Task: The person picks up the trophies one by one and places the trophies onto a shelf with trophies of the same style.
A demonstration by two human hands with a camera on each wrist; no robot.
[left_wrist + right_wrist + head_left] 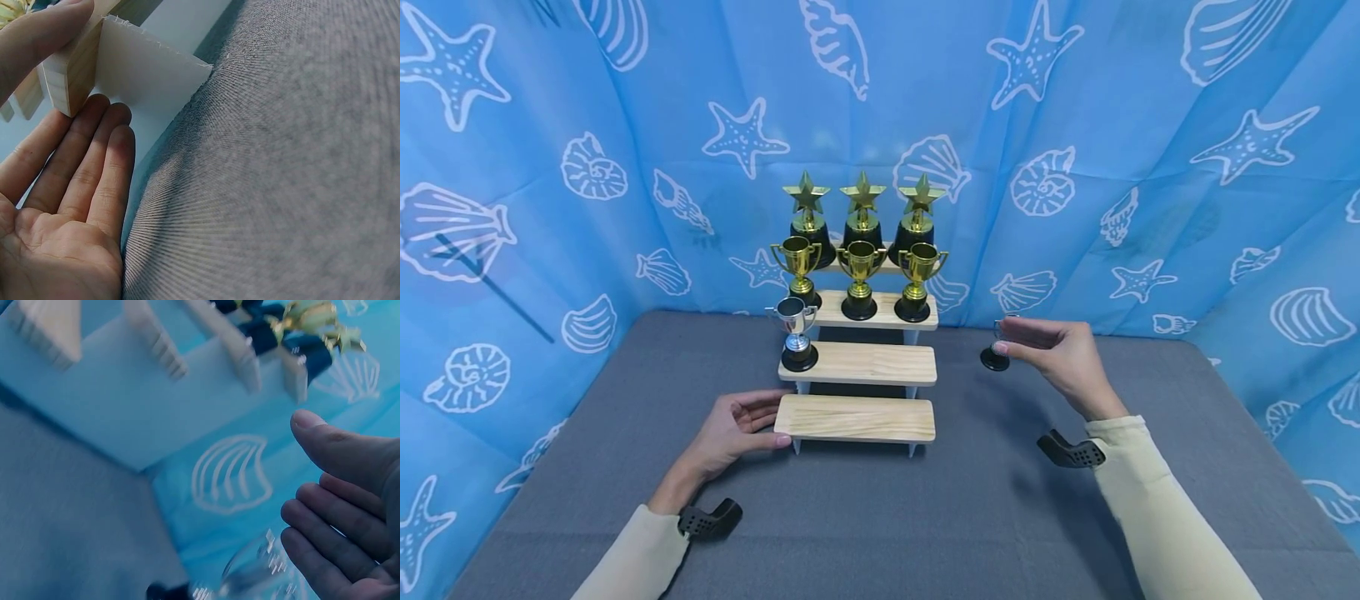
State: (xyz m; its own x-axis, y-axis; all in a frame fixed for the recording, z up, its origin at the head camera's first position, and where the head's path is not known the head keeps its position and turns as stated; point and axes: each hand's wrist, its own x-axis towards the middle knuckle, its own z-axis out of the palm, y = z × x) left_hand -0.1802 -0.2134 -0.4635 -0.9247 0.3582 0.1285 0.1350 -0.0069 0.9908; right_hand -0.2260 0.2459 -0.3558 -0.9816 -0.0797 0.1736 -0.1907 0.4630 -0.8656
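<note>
A stepped wooden display stand [856, 417] with pale side panels [150, 59] stands on the table. My left hand [733, 437] holds the left end of its lowest step, the thumb at the front corner and the fingers along the other side. Out to the right, my right hand [1052, 358] reaches beside a small silver trophy cup [250, 575] with a black base [995, 360]. The thumb overlaps this cup in the head view; in the right wrist view it appears beyond the fingers, which are extended and apart from the thumb. The cup is blurred there.
Another silver trophy cup [796, 329] stands at the left end of the second step from the bottom. Gold cups [861, 275] line the step above, and gold star trophies [863, 208] the top. A blue shell-patterned curtain [880, 83] hangs behind the grey cloth-covered table [850, 517].
</note>
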